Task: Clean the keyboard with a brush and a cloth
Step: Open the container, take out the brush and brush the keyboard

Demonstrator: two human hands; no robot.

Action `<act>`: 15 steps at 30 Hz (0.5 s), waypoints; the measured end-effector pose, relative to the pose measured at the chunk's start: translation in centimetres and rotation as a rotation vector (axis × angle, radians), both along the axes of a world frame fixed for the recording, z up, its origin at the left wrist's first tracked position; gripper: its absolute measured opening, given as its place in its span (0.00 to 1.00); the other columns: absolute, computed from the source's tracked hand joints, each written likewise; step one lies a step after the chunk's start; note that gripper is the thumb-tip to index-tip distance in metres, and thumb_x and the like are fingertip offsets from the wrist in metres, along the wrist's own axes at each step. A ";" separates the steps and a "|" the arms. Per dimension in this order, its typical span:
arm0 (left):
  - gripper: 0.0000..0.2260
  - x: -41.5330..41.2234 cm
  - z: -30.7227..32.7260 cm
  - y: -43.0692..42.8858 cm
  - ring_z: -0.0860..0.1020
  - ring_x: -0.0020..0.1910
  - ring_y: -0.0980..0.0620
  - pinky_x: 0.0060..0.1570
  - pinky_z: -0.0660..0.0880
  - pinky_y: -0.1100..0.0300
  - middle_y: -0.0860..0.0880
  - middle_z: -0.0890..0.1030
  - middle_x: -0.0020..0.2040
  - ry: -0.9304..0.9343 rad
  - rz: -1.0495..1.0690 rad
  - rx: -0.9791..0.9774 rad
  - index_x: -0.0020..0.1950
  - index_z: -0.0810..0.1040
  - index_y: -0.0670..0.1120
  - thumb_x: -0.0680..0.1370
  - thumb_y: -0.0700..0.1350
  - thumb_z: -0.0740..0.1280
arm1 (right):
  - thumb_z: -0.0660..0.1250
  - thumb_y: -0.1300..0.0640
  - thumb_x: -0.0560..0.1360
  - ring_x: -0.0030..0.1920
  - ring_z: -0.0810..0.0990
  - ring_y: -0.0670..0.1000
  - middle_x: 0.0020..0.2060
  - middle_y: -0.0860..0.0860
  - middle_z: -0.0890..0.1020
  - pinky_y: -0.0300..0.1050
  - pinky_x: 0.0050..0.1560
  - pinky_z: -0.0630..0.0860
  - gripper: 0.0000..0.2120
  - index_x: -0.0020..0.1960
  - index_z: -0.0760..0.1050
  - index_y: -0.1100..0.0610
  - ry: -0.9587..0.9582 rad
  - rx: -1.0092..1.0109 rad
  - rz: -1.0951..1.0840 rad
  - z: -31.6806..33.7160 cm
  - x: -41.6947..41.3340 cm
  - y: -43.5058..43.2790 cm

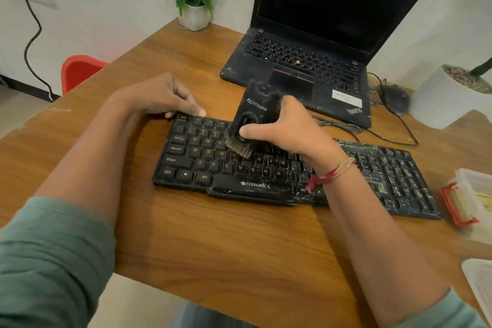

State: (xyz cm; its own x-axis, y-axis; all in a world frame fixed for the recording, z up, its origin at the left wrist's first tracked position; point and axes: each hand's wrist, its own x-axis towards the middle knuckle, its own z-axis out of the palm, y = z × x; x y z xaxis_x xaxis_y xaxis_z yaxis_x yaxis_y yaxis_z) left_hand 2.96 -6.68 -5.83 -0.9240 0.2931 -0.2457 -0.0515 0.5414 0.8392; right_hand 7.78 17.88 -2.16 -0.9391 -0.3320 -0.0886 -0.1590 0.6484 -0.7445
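On the wooden worktop lies the black keyboard; the right hand grips a black brush, bristles on the middle keys; the left hand, fingers curled, presses the keyboard's far-left corner.

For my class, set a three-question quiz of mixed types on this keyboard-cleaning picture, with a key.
1. True or false: the brush bristles rest on the right-hand number pad of the keyboard.
2. Which hand grips the brush? A) left hand B) right hand C) both
3. Fill in: the left hand steadies the keyboard at its far ____ corner.

Key
1. False: the bristles sit on the letter keys, left of centre.
2. B: the right hand holds the brush.
3. left: the fingertips press near the Esc key, while the laptop sits behind, untouched.
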 end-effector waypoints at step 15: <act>0.41 -0.8 -0.5 -0.2 0.68 0.24 0.58 0.37 0.69 0.62 0.49 0.81 0.30 0.024 -0.065 -0.014 0.40 0.82 0.35 0.47 0.70 0.78 | 0.76 0.54 0.66 0.37 0.80 0.45 0.37 0.49 0.82 0.44 0.36 0.79 0.13 0.45 0.76 0.57 0.206 0.081 -0.099 0.5 -0.4 0.2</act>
